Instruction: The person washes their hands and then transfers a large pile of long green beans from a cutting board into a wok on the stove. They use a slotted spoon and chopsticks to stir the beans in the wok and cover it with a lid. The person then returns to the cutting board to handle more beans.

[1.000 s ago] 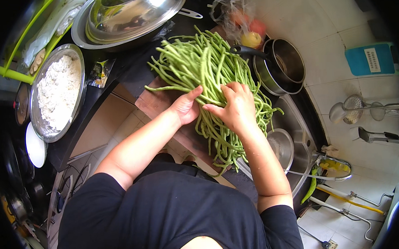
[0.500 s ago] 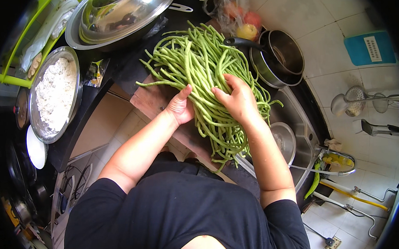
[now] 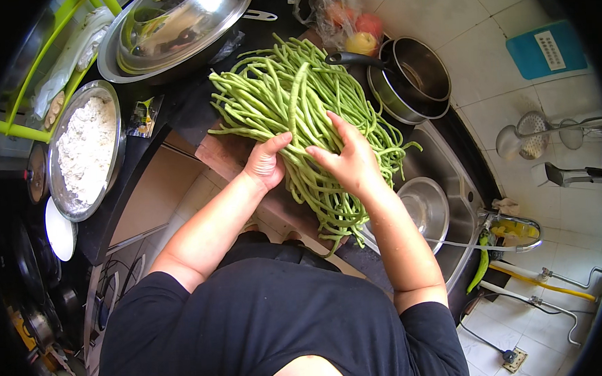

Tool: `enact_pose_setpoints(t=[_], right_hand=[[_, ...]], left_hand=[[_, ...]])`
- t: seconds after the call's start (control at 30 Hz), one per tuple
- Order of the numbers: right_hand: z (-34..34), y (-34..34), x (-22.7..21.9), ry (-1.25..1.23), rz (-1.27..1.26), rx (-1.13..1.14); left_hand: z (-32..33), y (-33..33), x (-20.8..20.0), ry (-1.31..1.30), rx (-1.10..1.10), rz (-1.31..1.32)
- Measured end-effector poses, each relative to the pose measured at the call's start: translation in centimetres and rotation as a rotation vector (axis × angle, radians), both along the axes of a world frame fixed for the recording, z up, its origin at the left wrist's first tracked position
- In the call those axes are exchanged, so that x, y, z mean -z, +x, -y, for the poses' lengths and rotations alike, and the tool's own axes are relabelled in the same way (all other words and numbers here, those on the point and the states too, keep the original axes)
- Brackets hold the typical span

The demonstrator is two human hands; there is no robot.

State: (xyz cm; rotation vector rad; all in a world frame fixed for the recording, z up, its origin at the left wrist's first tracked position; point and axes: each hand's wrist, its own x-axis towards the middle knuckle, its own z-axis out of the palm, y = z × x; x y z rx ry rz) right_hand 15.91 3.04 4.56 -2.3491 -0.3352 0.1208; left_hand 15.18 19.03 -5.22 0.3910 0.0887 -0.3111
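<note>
Across the dark worktop, my right hand has spread wider on the long green beans, seemingly easing its hold; whether my left hand grips, I can't tell.

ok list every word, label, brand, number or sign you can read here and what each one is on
No text reads clearly enough to quote.
White label strip on the blue flat rectangular panel by the white wall tiles: rows of dark marks, too small to read.
Small shiny dark packet with yellow patches on the black counter: any print is too small and blurred to read.
</note>
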Motion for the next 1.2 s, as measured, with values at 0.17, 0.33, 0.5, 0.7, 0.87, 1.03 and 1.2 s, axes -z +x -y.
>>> enact_pose_setpoints(t=[0.17,0.33,0.5,0.7,0.87,1.03,1.2], right_hand=[[0.5,2.4,-2.6,0.309,-0.55,0.01],[0.4,2.9,-0.3,0.142,-0.27,-0.03],[1.2,4.2,-0.5,0.52,-0.414,0.054],[0.2,3.8,1.0,0.368,-0.221,-0.07],[0.4,4.1,1.3,0.38,-0.082,0.119],[0.1,3.8,1.1,0.32,0.089,0.237],[2.6,6.2,3.2,0.015,0.196,0.26]], left_hand=[[-0.3,0.1,-0.8,0.005,0.04,0.038],[-0.2,-0.1,-1.1,0.09,0.031,0.026],[-1.4,-0.4,-0.1,-0.159,0.164,0.011],[-1.3,0.0,-0.4,-0.235,0.186,0.131],[-1.4,0.3,-2.1,-0.251,0.213,0.2],[-1.7,0.8,-0.1,-0.356,0.219,0.226],[-1.9,1.2,0.4,-0.365,0.217,0.259]])
